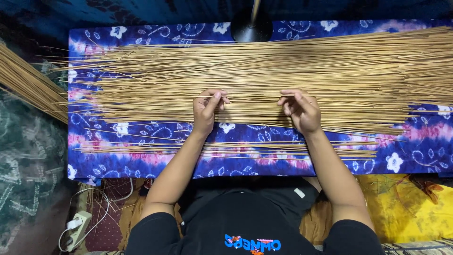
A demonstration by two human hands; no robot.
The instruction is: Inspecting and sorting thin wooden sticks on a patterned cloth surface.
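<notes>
Left hand (206, 109): set over the near edge of the stick pile; thumb and fingertips are pinched together on one end of a single thin stick (250, 96)
Right hand (300, 109): set level with the left and apart from it; its fingertips are pinched on the other end of the same stick
Single thin stick: held level between the two hands, just above the pile, running left to right
Stick pile (264, 75): a broad, loose layer of pale tan sticks spread lengthwise across the far half of the cloth; its ends are fanned unevenly at the left
Small row of sticks (264, 147): laid apart nearer the body, under the wrists
Cloth (113, 156): blue and purple with white flowers; the sticks are borne on it
Lamp base (251, 26): dark and round, seen at the far edge
Second bundle (28, 80): laid slanting at far left, off the cloth
Power strip (78, 229): white, on the floor at lower left
</notes>
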